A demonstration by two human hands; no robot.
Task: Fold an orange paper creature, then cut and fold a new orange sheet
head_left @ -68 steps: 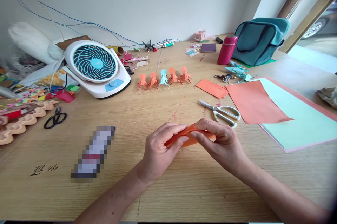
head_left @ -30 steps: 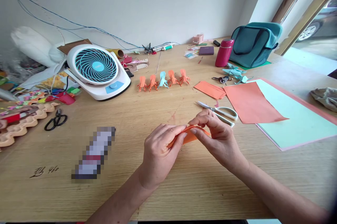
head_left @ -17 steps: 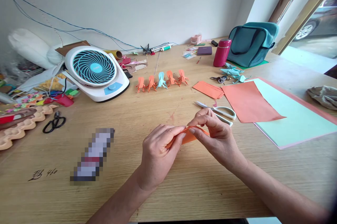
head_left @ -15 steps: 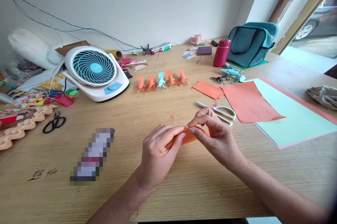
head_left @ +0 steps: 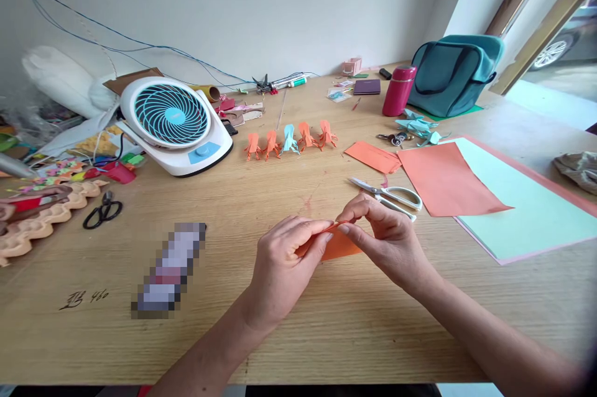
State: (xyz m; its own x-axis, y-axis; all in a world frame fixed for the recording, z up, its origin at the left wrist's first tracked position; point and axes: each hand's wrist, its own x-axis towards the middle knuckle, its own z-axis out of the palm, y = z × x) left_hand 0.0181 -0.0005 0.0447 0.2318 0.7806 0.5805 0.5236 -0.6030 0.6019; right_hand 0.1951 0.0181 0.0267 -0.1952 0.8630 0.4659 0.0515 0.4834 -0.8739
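Note:
Both hands pinch one small piece of orange paper (head_left: 342, 249) just above the table. My left hand (head_left: 286, 260) is closed on its left end, thumb and forefinger along the upper edge. The thumb and forefinger of my right hand (head_left: 387, 238) grip the same edge close to the left fingertips. That edge looks folded; the fingers cover much of it. White-handled scissors (head_left: 398, 199) lie just beyond my right hand. Farther back stands a row of folded paper figures, several orange (head_left: 306, 135) and one light blue (head_left: 289, 139).
Orange sheets (head_left: 454, 179) rest on pale green paper (head_left: 536, 204) at the right. Behind are keys (head_left: 396, 138), a magenta flask (head_left: 399, 91) and a teal bag (head_left: 450, 76). A white fan (head_left: 186, 157), black scissors (head_left: 103, 210) and a blurred-out oblong object (head_left: 170, 269) occupy the left.
The view has shifted slightly, moving the scene a little to the right. Both hands keep their pinch on the orange paper, with the right fingers slightly lower over it.

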